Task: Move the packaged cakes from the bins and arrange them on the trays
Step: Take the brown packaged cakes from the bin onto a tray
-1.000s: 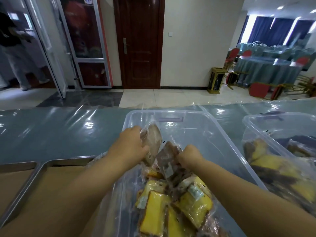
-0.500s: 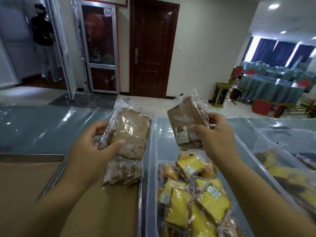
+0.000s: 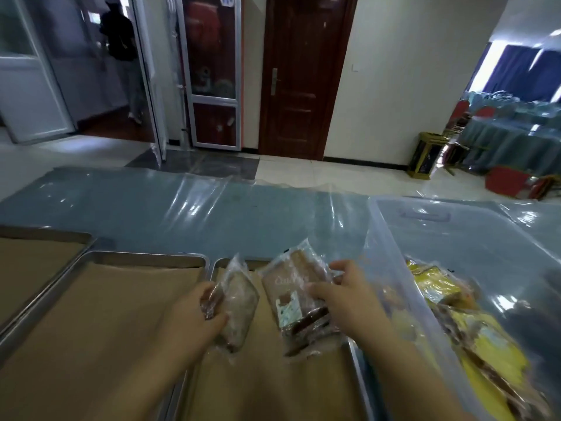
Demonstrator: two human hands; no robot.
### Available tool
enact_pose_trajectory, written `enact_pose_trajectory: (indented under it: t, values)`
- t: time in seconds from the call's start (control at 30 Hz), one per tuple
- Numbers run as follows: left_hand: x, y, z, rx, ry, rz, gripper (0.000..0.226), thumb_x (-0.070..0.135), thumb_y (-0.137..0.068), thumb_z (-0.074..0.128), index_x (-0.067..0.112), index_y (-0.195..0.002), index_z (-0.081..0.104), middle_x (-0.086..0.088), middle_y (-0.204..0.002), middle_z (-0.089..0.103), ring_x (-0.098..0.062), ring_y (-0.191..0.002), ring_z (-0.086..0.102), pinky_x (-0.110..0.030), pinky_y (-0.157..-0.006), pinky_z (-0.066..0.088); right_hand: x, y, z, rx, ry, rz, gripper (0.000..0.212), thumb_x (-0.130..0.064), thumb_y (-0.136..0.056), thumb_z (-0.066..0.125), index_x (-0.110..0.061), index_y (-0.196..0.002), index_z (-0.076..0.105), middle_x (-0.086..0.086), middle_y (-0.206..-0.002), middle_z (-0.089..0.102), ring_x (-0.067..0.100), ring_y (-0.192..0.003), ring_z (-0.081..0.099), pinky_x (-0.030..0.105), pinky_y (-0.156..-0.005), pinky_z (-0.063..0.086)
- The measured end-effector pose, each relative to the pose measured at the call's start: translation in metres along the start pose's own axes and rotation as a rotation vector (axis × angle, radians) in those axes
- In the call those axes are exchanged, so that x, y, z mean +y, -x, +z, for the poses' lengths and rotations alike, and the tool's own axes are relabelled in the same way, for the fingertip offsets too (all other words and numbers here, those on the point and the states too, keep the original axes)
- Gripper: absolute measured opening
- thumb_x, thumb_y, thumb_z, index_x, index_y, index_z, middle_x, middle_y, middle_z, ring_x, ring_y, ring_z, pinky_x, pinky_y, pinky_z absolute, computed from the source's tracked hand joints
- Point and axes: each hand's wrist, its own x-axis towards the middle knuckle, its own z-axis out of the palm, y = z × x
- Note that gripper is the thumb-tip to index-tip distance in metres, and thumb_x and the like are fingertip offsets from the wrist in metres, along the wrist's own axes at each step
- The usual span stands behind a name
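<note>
Left hand (image 3: pixel 194 317) grips a plain brown cake packet (image 3: pixel 239 302); right hand (image 3: pixel 343 299) holds a white-labelled brown cake packet (image 3: pixel 291 293). Both are clear-wrapped, their long axes pointing away from the person, over the paper-lined tray (image 3: pixel 267 387).

No wording can be read. The flat brown packaged cake (image 3: pixel 296 287) bears pale cursive lettering on its wrapper, with a white printed label (image 3: pixel 287 308) on its near half (both too blurred). Far beyond the cake, up and left, a blue sticker (image 3: pixel 228 0) on a glass door panel (image 3: pixel 212 71) is illegible too.
</note>
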Motion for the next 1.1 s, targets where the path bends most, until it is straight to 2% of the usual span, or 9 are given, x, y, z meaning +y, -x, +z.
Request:
enact_pose_trajectory:
  t: [0.17, 0.23, 0.37, 0.5, 0.57, 0.67, 0.77, 0.93, 1.1]
  values:
    - [-0.030, -0.033, 0.013, -0.076, -0.074, -0.080, 0.057, 0.027, -0.073, 0.073, 0.073, -0.085, 0.041, 0.024, -0.071, 0.057, 0.003, -0.062, 0.058, -0.012, -0.047, 0.040, 0.054, -0.036, 0.049, -0.003, 0.109, 0.079, 0.030, -0.011, -0.080, 0.067, -0.029, -0.089, 0.045, -0.006, -0.078, 0.059, -0.003, -0.054, 0.059, 0.007, -0.036, 0.036]
    - [-0.035, -0.050, 0.020, -0.089, -0.091, -0.083, 0.042, 0.029, -0.077, 0.068, 0.060, -0.091, 0.042, 0.018, -0.081, 0.060, -0.001, -0.067, 0.057, -0.019, -0.053, 0.048, 0.068, -0.053, 0.062, 0.015, 0.132, 0.093, 0.027, -0.017, -0.082, 0.067, -0.032, -0.087, 0.045, -0.008, -0.081, 0.061, -0.001, -0.058, 0.060, 0.007, -0.039, 0.039]
    - [-0.038, -0.079, 0.040, -0.044, -0.198, 0.004, 0.038, 0.026, -0.084, 0.062, 0.031, -0.115, 0.041, 0.005, -0.101, 0.058, -0.008, -0.076, 0.053, -0.022, -0.060, 0.041, 0.080, -0.087, 0.084, 0.058, 0.170, 0.079, 0.026, -0.022, -0.084, 0.066, -0.033, -0.092, 0.044, -0.008, -0.087, 0.060, 0.004, -0.072, 0.062, 0.015, -0.053, 0.047]
    - [-0.036, -0.104, 0.060, -0.048, -0.334, 0.060, 0.038, 0.023, -0.087, 0.054, 0.027, -0.123, 0.042, -0.001, -0.110, 0.055, -0.021, -0.091, 0.055, -0.037, -0.074, 0.050, 0.083, -0.116, 0.101, 0.057, 0.164, 0.080, 0.037, -0.025, -0.085, 0.066, -0.045, -0.092, 0.035, -0.011, -0.092, 0.059, 0.007, -0.082, 0.063, 0.028, -0.068, 0.057]
    - [-0.040, -0.112, 0.072, -0.063, -0.396, 0.073, 0.043, 0.023, -0.087, 0.052, 0.028, -0.128, 0.041, 0.000, -0.119, 0.052, -0.021, -0.098, 0.054, -0.035, -0.079, 0.049, 0.088, -0.127, 0.105, 0.031, 0.207, 0.082, 0.027, -0.029, -0.086, 0.064, -0.037, -0.096, 0.040, -0.008, -0.095, 0.059, 0.008, -0.083, 0.063, 0.035, -0.073, 0.058]
    - [-0.047, -0.110, 0.092, -0.104, -0.406, 0.179, 0.052, 0.022, -0.087, 0.056, 0.025, -0.136, 0.039, -0.001, -0.134, 0.047, -0.021, -0.113, 0.051, -0.030, -0.088, 0.046, 0.098, -0.136, 0.107, -0.061, 0.364, 0.099, 0.031, -0.028, -0.089, 0.060, -0.023, -0.118, 0.049, -0.001, -0.116, 0.055, 0.011, -0.098, 0.057, 0.034, -0.088, 0.052]
    - [-0.057, -0.105, 0.100, -0.163, -0.318, 0.215, 0.048, 0.035, -0.081, 0.064, 0.029, -0.126, 0.046, 0.003, -0.142, 0.036, -0.019, -0.128, 0.040, -0.029, -0.098, 0.040, 0.104, -0.134, 0.101, -0.130, 0.393, 0.074, 0.043, -0.021, -0.087, 0.062, -0.025, -0.127, 0.047, 0.000, -0.142, 0.026, 0.013, -0.109, 0.045, 0.025, -0.096, 0.040]
    - [-0.086, -0.099, 0.099, -0.401, -0.298, 0.261, 0.079, 0.052, -0.074, 0.066, 0.043, -0.140, 0.025, 0.020, -0.142, 0.002, -0.002, -0.128, 0.016, -0.026, -0.105, 0.031, 0.122, -0.121, 0.089, -0.335, 0.479, -0.097, 0.077, -0.026, -0.074, 0.074, -0.030, -0.138, 0.032, -0.022, -0.142, -0.005, 0.015, -0.132, 0.027, 0.024, -0.111, 0.026]
    - [-0.087, -0.105, 0.105, -0.276, -0.445, 0.338, 0.072, 0.043, -0.083, 0.061, 0.040, -0.144, 0.022, 0.009, -0.142, 0.027, -0.012, -0.127, 0.030, -0.025, -0.096, 0.040, 0.129, -0.125, 0.090, -0.247, 0.768, -0.228, 0.077, -0.011, -0.083, 0.065, -0.022, -0.146, 0.023, -0.007, -0.153, 0.003, 0.018, -0.141, 0.015, 0.026, -0.112, 0.021]
